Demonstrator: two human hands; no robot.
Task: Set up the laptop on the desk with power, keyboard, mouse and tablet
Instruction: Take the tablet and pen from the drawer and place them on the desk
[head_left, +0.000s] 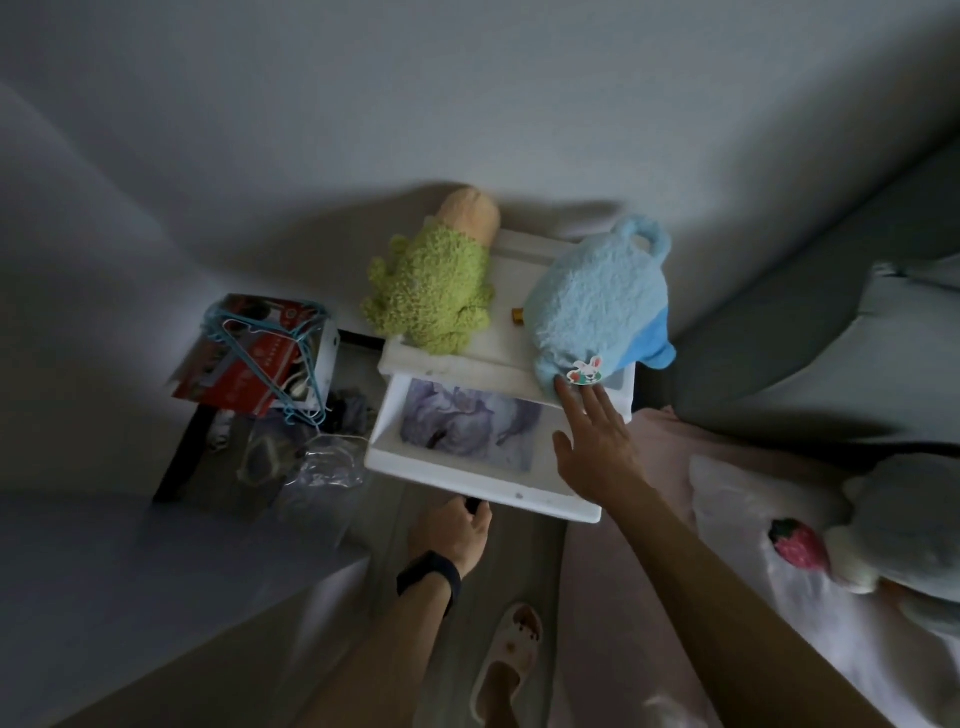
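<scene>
A white bedside cabinet (447, 366) stands against the wall with its top drawer (467, 480) pulled out. Inside the drawer lies a flat item with a purple marbled cover (467, 434); I cannot tell what it is. My left hand (453, 530), with a black band on the wrist, grips the dark handle under the drawer's front. My right hand (595, 441) hovers over the right end of the drawer with fingers spread, holding nothing. No laptop, keyboard or mouse is in view.
A green plush toy (431, 291) and a blue plush toy (597, 301) sit on the cabinet top. Left of it are a red box with blue hangers (260, 358) and clear plastic (322, 467). A bed with pillow and toys (831, 530) is at right.
</scene>
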